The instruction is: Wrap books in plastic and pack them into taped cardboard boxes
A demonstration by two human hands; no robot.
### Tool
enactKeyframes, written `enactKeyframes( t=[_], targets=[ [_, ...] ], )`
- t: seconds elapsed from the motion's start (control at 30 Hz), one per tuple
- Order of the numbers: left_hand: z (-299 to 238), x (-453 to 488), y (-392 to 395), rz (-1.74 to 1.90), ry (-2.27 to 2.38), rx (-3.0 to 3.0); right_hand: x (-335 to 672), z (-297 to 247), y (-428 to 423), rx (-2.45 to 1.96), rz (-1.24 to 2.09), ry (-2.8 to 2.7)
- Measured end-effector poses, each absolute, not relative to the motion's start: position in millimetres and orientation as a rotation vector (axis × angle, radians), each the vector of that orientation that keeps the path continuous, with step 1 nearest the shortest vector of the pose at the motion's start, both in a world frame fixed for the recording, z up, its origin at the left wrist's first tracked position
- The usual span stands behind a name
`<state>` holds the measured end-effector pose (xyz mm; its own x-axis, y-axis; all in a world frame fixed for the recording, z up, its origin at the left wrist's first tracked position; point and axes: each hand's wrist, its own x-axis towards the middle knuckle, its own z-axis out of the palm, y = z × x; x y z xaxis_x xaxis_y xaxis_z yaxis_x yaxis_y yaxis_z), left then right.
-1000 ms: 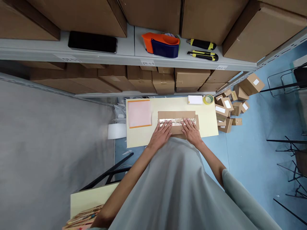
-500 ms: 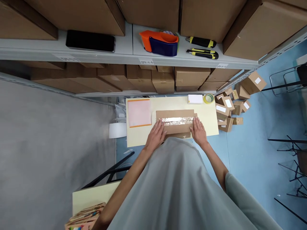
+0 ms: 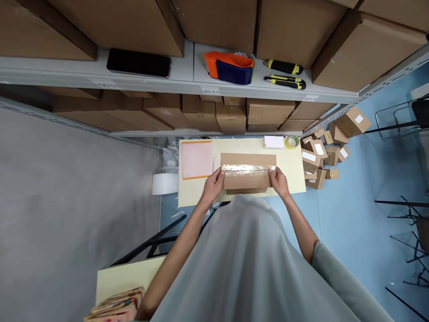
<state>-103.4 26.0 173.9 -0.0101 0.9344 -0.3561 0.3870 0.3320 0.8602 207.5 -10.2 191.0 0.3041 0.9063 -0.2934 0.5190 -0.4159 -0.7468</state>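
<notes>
A flat brown cardboard box with a strip of clear shiny tape along its top seam lies on the pale yellow table. My left hand grips the box's left end, fingers curled over the edge. At the right end, my right hand grips the box the same way. Both hands hold the box by its short ends.
A pink sheet with an orange edge lies left of the box. A white pad and a tape roll sit at the table's far right. On the shelf above lie a phone, a tape dispenser and two utility knives. Small boxes are piled on the floor at right.
My hands slid outward from the middle of the taped seam to the two ends of the box and now curl around them.
</notes>
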Motion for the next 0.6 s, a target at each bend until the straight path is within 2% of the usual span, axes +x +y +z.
enactKeyframes(
  t=[0.13, 0.3, 0.43, 0.6],
  targets=[
    [205.1, -109.8, 29.3, 0.82, 1.464, 1.131, 213.3, 223.5, -12.7, -1.946, 0.89, -1.262],
    [231.9, -110.5, 30.0, 0.744, 1.448, 1.419, 201.7, 242.6, -16.2, -1.917, 0.914, -1.228],
    [238.4, -119.2, 30.7, 0.783, 1.506, 1.589, 197.1, 253.5, -14.8, -1.787, 0.956, -1.24],
    [228.7, -131.9, 29.0, 0.933, 1.587, 1.47, 205.2, 249.5, -7.0, -1.776, 0.852, -1.307]
  ],
)
